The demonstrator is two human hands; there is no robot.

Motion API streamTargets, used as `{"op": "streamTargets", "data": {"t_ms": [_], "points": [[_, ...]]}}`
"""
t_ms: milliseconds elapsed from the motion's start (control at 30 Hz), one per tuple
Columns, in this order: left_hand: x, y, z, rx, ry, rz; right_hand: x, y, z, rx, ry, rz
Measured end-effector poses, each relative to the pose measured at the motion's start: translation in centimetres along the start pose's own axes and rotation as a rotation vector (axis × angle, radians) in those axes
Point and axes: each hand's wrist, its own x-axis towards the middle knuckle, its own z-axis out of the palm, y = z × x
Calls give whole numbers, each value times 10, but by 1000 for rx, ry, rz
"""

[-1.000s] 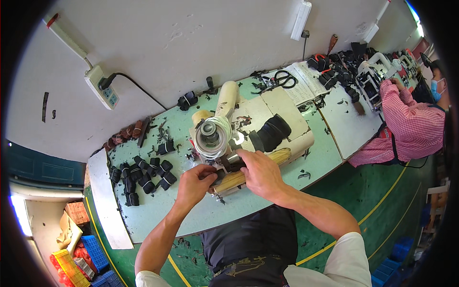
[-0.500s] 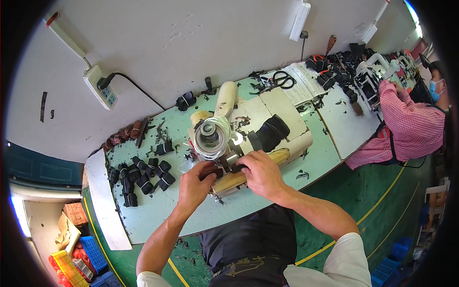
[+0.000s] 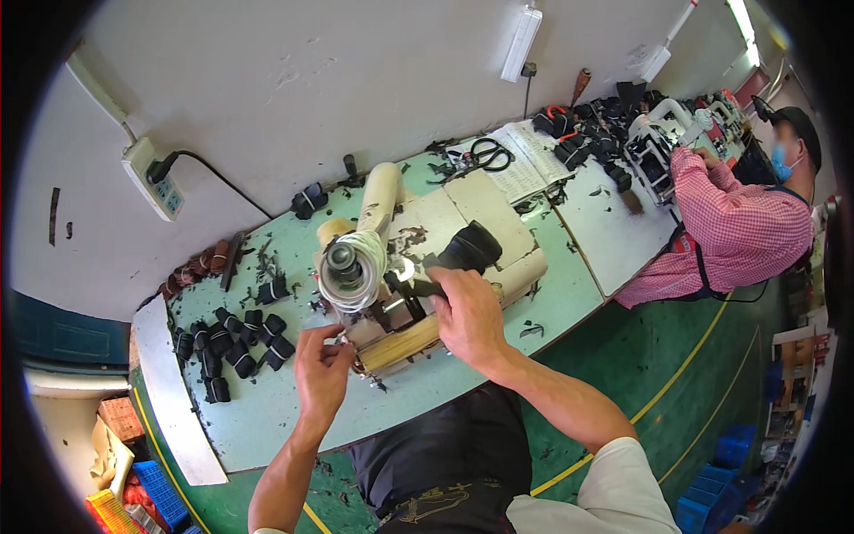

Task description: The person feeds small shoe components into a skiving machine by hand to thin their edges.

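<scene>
A cream bench machine (image 3: 511,270) stands on the pale green table in front of me, with a coil of white cord (image 3: 358,287) round its upright part. My left hand (image 3: 320,369) is beside the machine's left front corner, fingers curled together; what they pinch, if anything, is too small to make out. My right hand (image 3: 471,320) reaches over the yellowish front bar (image 3: 405,345), its fingers closed on a short black strip (image 3: 425,289) near the machine's head. Just beyond it, a stack of black strips (image 3: 471,246) lies on the machine's top.
Several tied black bundles (image 3: 240,358) lie at the left, with brown bundles (image 3: 200,269) behind them. Scissors (image 3: 489,155) and a paper sheet (image 3: 525,160) are at the back. A co-worker in a checked shirt (image 3: 712,231) sits at the right beside another machine (image 3: 654,156).
My left hand has drawn left from the machine's front, and the dark piece at its fingers no longer shows there. My right hand has gone up toward the black stack. The whole view has shifted.
</scene>
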Motion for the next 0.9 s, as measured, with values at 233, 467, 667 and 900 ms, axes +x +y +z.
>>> {"op": "streamTargets", "data": {"t_ms": [233, 467, 667, 900], "points": [[-16, -20, -16, 24, 6, -71, 5, 15, 10, -367, 42, -113], [-40, -89, -54, 217, 121, -161, 12, 35, 0, -487, 130, 1], [-32, -140, -84, 540, 248, -148, -43, -5, 0, -73, 91, -184], [9, -161, -85, 794, 315, 81, -127, -5, 37, 199, -64, -21]]}}
